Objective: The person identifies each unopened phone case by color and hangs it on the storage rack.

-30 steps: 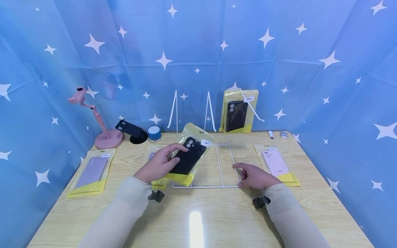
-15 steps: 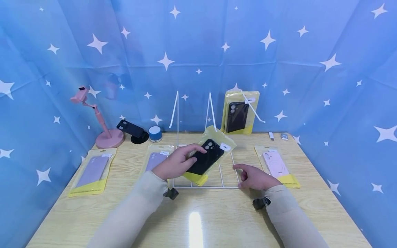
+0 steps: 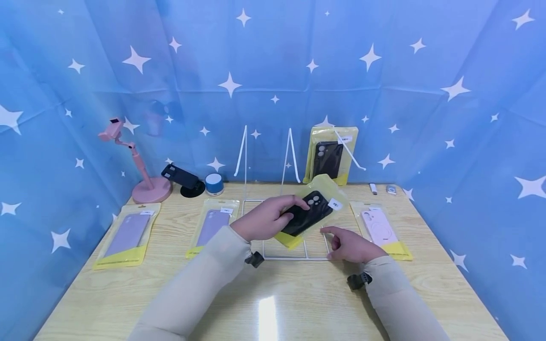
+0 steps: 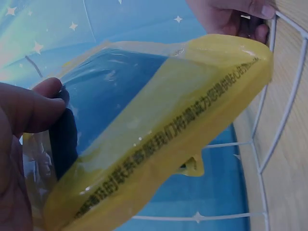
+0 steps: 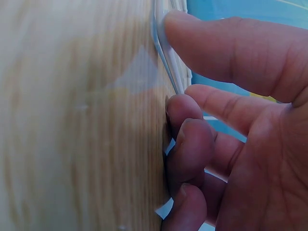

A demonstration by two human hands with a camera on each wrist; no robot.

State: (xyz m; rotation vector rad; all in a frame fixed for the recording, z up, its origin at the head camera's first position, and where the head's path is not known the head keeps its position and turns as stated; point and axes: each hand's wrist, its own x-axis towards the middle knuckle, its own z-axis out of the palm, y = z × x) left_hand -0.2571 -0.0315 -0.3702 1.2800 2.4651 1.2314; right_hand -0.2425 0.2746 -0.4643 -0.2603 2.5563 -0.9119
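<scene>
My left hand (image 3: 266,220) grips a black phone case in a clear and yellow bag (image 3: 313,213), tilted in the air over a white wire rack (image 3: 294,258) that lies on the wooden table. In the left wrist view the bag (image 4: 159,134) fills the frame, with my thumb (image 4: 29,110) on its clear face. My right hand (image 3: 347,244) sits at the rack's front right corner. There the wire (image 5: 166,62) runs between thumb and curled fingers (image 5: 192,139). The bag's far end hangs just above that hand.
Bagged cases lie flat: two purple ones on the left (image 3: 128,234) (image 3: 213,225) and a pink one on the right (image 3: 379,227). Another black one (image 3: 328,158) stands on the rack's upright prongs at the back. A pink stand (image 3: 145,184), a black holder (image 3: 183,180) and a blue speaker (image 3: 214,183) sit at the back left.
My left hand has carried the bagged black case rightwards and farther back, from left of the rack to over it near my right hand. The right hand has stayed put.
</scene>
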